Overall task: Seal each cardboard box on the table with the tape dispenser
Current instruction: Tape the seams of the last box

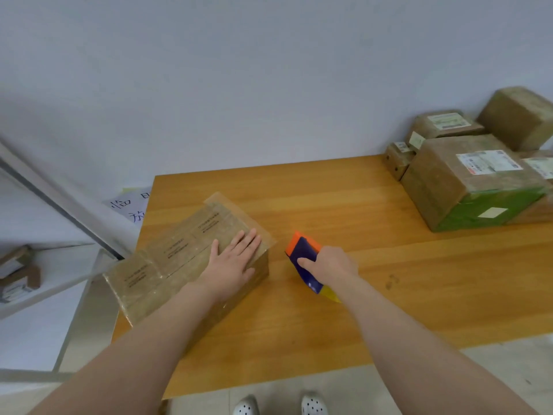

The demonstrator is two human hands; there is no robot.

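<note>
A long brown cardboard box (173,259) lies on the left part of the wooden table (374,280), with clear tape across its top. My left hand (233,262) lies flat on the box's right end, fingers straight. To the right of the box, my right hand (332,263) grips a tape dispenser (303,253) with a blue body, an orange front and a yellow rear. The dispenser sits just above or on the tabletop, a short gap from the box's right edge.
Several taped cardboard boxes (466,181) with shipping labels are stacked at the table's far right corner. A white wall stands behind. A metal shelf (36,280) with small items is at the left. A paper sign (131,205) sits beyond the table's left edge.
</note>
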